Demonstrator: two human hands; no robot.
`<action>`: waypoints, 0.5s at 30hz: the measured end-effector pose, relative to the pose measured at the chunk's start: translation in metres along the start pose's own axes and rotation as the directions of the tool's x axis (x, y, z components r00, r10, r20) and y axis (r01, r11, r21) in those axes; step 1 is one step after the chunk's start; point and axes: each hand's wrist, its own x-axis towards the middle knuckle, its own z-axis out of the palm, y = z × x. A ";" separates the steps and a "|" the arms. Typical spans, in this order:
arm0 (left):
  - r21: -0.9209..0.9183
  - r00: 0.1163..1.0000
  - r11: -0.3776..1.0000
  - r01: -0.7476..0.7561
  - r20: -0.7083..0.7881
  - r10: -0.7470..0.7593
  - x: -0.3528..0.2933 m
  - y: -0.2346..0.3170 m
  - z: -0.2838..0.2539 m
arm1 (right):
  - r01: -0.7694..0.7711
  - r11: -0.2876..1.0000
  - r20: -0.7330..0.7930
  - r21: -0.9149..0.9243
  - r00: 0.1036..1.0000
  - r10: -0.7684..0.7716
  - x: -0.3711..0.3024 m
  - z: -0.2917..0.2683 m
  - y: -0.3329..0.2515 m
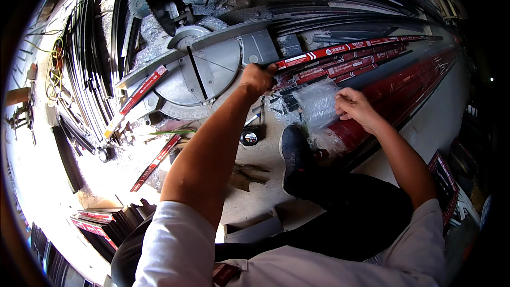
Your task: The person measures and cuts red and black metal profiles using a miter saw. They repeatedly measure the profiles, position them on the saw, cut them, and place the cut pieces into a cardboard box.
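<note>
Long red strip: the strip is dark with a red label, and it runs from the left hand off to the far right.
Left fingers: they look bent and closed on the strip's near end, just beside the saw.
Right hand: this hand is by the clear plastic wrap. Its fingers are curled, but I cannot tell if they pinch the plastic.
Step now: I think the strip is being held and lined up by hand.
Next move: it seems to call for a tight hold on the near end and a free way along the strip, as its far end is well away.
Saw: the round grey plate has a dark slot in it, and a short red strip lies at its left.
Floor: a black tape measure sits near a dark shoe.
Right side: a dark red bundle lies beyond the right hand.
</note>
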 end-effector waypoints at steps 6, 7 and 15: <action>0.416 0.996 0.909 -0.013 -0.071 0.047 -0.002 -0.024 -0.048 | 0.038 0.998 0.040 -0.039 0.999 -0.036 0.009 0.010 -0.011; 0.477 0.999 0.878 -0.036 -0.003 0.043 -0.023 -0.002 -0.043 | 0.022 0.999 0.009 -0.038 1.000 -0.022 0.002 0.003 0.000; 0.926 0.903 -0.093 -0.365 0.377 0.205 -0.132 0.016 -0.236 | 0.070 0.993 0.021 -0.091 0.997 -0.068 -0.010 0.003 -0.002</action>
